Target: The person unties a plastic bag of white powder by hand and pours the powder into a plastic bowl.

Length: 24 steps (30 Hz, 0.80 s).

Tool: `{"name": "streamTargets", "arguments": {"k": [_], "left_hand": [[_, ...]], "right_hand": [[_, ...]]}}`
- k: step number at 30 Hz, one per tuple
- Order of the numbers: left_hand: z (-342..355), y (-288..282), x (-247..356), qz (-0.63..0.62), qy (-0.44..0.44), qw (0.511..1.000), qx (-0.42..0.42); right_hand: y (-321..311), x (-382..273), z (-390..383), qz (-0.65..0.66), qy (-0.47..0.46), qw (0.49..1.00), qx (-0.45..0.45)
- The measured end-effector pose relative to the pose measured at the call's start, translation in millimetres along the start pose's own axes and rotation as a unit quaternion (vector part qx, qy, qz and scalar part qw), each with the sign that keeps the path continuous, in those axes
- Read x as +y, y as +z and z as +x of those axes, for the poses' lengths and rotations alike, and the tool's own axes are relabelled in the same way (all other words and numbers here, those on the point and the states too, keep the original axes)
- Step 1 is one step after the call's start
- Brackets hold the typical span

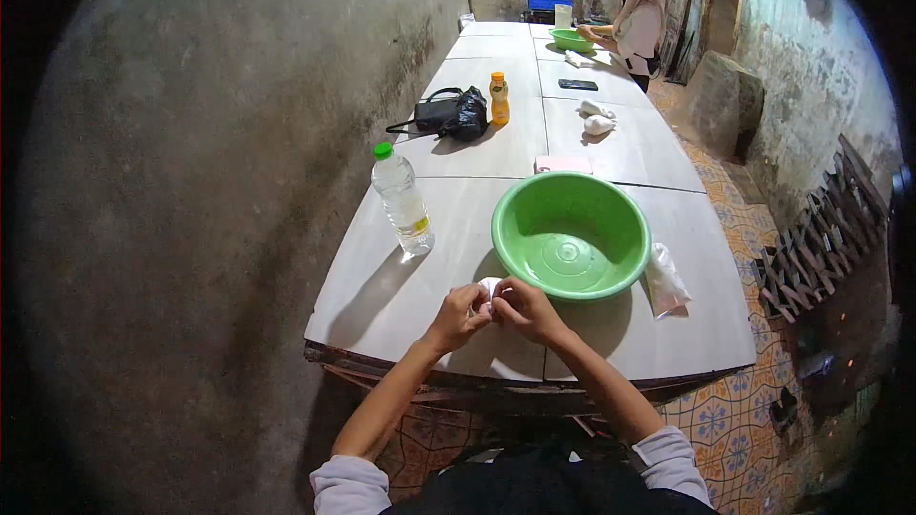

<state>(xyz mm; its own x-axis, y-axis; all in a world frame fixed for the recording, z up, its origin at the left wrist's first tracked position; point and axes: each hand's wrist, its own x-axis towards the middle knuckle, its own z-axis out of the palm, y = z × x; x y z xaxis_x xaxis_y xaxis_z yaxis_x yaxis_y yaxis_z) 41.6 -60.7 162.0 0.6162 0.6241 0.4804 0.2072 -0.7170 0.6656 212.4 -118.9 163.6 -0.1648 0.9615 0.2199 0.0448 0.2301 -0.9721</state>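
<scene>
My left hand (458, 318) and my right hand (527, 311) meet over the near part of the table, fingers pinched on a small white thing (489, 284). Fingers cover most of it, so I cannot tell its kind. Just beyond my right hand stands a green plastic basin (571, 234), its inside showing no large object. To the basin's right lies a clear plastic bag with white contents (666, 278). A clear bottle with a green cap (403, 200) stands upright, left of and beyond my left hand.
Farther along the white table (458, 219) are a black plastic bag (458, 114), an orange bottle (499, 98), tied white bags (597, 120), a pink flat item (563, 164) and a phone (577, 85). Another person (637, 19) works at a second green basin (571, 39). A wall runs along the left.
</scene>
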Motion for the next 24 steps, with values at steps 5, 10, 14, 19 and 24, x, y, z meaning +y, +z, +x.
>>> {"name": "streamTargets", "arguments": {"k": [5,10,14,19,24], "left_hand": [[12.9,5.7,47.9,-0.084,0.005,0.996,-0.027],[18.9,1.3,39.8,-0.1,-0.053,0.99,0.083],[-27.7,-12.5,-31.8,0.059,-0.114,0.968,0.214],[-60.8,0.8,-41.2,0.033,-0.162,0.981,0.104],[-45.2,-1.4,-26.5,0.012,-0.167,0.973,0.157]], "right_hand": [[7.5,21.1,1.5,-0.03,-0.021,0.999,0.019],[17.1,45.3,10.1,-0.151,-0.025,0.987,0.038],[13.0,48.3,4.1,-0.151,0.023,0.988,0.033],[20.2,45.1,6.1,-0.226,-0.04,0.971,0.068],[29.8,26.9,21.9,-0.413,-0.185,0.889,0.071]]}}
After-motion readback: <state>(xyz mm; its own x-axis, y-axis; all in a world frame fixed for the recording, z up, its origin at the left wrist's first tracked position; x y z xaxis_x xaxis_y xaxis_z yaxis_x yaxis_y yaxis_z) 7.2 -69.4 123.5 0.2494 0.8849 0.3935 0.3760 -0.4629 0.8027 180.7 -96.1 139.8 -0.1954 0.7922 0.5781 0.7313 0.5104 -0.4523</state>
